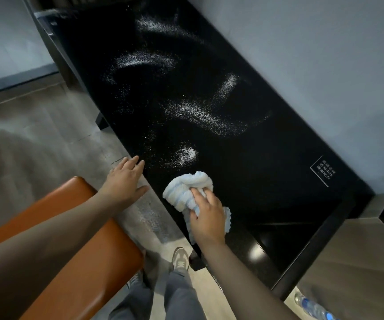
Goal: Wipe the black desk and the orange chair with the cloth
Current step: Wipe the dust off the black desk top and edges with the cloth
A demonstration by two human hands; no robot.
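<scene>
Two hands work over the black counter [244, 158] in the head view. The right hand [207, 215] grips a bunched pale blue cloth [186, 188], fingers curled into its folds, and the cloth lies on the counter's near part, close to the front edge. The left hand [124, 179] is spread with straight fingers, resting at or just above the counter's front edge; whether it touches I cannot tell. White powder [198, 116] lies scattered in curved streaks across the counter's middle and far end, with one small patch just beyond the cloth. A white-lined label [323, 170] sits on the counter near the wall. The orange chair [70, 239] stands at lower left, under the left forearm. A grey shoe [181, 259] shows on the floor below, and a plastic bottle [313, 307] lies at the bottom right.
</scene>
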